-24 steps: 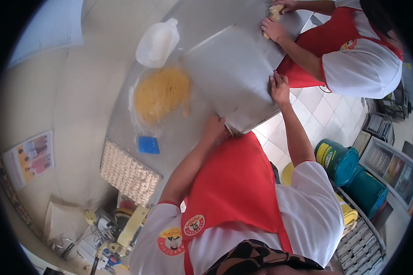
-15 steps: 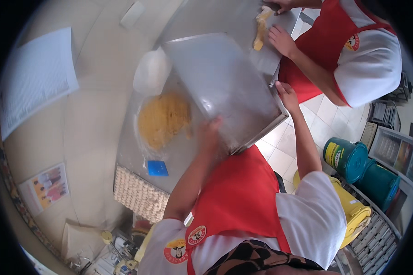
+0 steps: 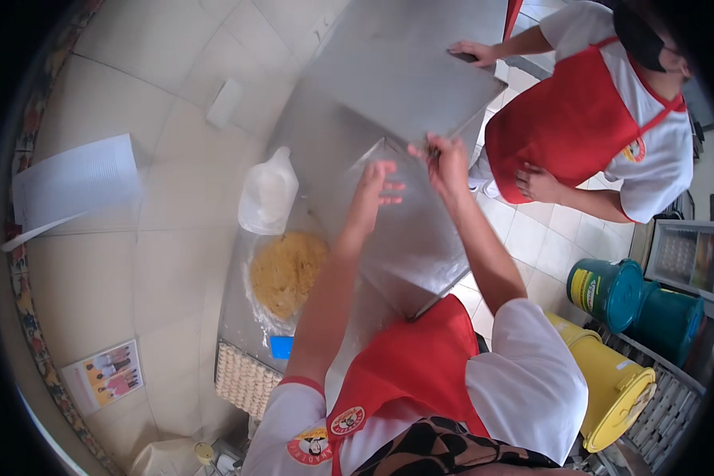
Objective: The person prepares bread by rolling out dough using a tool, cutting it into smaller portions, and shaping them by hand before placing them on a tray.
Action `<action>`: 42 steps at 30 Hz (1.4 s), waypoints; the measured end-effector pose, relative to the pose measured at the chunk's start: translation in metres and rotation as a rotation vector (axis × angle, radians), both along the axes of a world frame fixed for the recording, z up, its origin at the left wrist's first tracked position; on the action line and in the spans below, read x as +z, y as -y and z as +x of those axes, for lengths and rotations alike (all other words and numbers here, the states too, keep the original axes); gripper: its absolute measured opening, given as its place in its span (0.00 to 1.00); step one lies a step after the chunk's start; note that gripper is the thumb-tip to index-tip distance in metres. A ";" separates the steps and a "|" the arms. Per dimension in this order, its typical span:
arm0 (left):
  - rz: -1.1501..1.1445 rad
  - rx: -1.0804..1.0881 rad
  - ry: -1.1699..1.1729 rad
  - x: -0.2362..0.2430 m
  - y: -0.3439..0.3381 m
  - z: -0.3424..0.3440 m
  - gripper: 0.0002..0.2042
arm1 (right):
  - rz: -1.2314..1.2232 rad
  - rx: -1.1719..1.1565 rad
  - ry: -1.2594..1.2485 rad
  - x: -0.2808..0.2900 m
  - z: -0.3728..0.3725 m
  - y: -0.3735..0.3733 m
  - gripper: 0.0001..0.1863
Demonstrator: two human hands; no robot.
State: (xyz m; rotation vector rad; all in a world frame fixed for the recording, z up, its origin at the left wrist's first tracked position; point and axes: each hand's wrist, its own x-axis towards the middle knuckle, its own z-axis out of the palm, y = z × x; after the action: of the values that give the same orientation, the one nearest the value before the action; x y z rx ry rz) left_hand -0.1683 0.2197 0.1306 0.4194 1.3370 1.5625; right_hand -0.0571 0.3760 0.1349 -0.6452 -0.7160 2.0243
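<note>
A large metal baking tray [image 3: 420, 238] lies on the steel table in front of me, its near corner at my red apron. Over the tray's left side hovers my left hand [image 3: 379, 189], fingers spread and holding nothing. My right hand [image 3: 446, 165] is above its far end, fingers stretched toward the left, with no held thing visible. Left of the tray, a flattened round of yellowish dough [image 3: 288, 274] rests on floured steel. Just beyond it is a translucent white plastic jug [image 3: 268, 194] with white contents. A blue scraper [image 3: 281, 347] sits nearer me, partly behind my left forearm.
A co-worker's hand [image 3: 476, 53] rests on the far right table edge; the other lies on their red apron [image 3: 567, 119]. Egg cartons [image 3: 242, 381] stand at the near left end. Green buckets [image 3: 607, 293] and a yellow bucket [image 3: 619, 397] are at right.
Both my hands have left the tray's edges and moved up over it. The tray sits nearer me. The co-worker has turned away, and the dough strip by their hands is no longer visible.
</note>
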 end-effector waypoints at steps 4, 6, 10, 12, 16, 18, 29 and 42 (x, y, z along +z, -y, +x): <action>-0.336 -0.092 -0.273 -0.035 0.085 0.026 0.22 | 0.019 0.046 0.108 -0.055 -0.051 -0.147 0.09; -0.474 -0.002 -0.187 -0.053 0.157 0.047 0.18 | -0.104 0.110 0.136 -0.076 -0.069 -0.219 0.06; -0.699 0.141 0.033 -0.091 0.293 0.095 0.18 | 0.025 -0.077 0.554 -0.113 -0.078 -0.333 0.11; -0.732 0.172 0.132 -0.089 0.309 0.113 0.18 | 0.118 -0.226 0.617 -0.107 -0.059 -0.382 0.19; -0.759 0.178 0.202 -0.118 0.325 0.142 0.19 | 0.681 -0.232 1.062 -0.143 -0.060 -0.315 0.23; -0.794 0.138 -0.154 -0.159 0.334 0.150 0.22 | 0.816 0.098 1.125 -0.157 -0.073 -0.199 0.24; -0.510 0.303 -0.332 -0.153 0.203 0.158 0.33 | 1.375 0.135 1.309 -0.210 0.054 -0.014 0.26; -0.530 0.711 -0.036 -0.157 0.505 0.263 0.16 | 1.739 0.575 0.628 -0.148 0.051 0.318 0.24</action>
State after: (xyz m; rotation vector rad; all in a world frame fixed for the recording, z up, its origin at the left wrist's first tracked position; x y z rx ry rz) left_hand 0.0946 -0.2849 -0.0268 -0.4053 1.9820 1.6495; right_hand -0.0062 0.0577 -0.0134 0.0791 -2.6940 0.8136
